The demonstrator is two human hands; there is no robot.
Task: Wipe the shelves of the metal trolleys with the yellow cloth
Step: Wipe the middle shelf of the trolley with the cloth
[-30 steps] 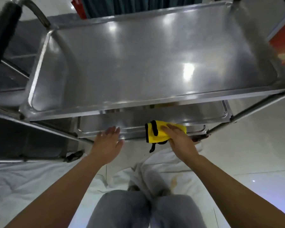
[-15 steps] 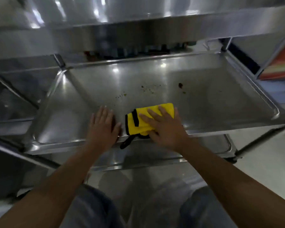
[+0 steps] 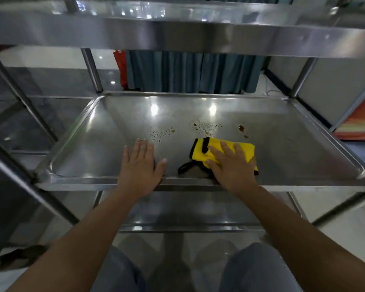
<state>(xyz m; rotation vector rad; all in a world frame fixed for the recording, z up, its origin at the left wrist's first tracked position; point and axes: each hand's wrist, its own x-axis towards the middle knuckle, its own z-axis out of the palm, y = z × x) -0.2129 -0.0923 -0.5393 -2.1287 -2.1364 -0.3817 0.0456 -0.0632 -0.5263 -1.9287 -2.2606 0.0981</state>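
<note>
The middle shelf [image 3: 282, 157] of the metal trolley fills the view, a shallow steel tray with brown spots and droplets [image 3: 204, 127] near its centre. A yellow cloth [image 3: 200, 151] with black trim lies on the shelf near the front edge. My right hand [image 3: 230, 167] presses flat on the cloth with straight fingers. My left hand [image 3: 140, 167] rests flat on the bare shelf to the left of the cloth, fingers spread.
The top shelf [image 3: 177, 32] hangs close overhead. A lower shelf [image 3: 188, 209] sits beneath. Upright steel posts [image 3: 92, 70] stand at the corners. A second trolley frame [image 3: 19, 123] is at the left. Blue curtains [image 3: 188, 70] hang behind. My knees [image 3: 251, 268] are below.
The view dropped from above the top shelf to the middle shelf. Both hands moved from the shelf's front edge onto its surface, and the right hand slid the cloth to the right.
</note>
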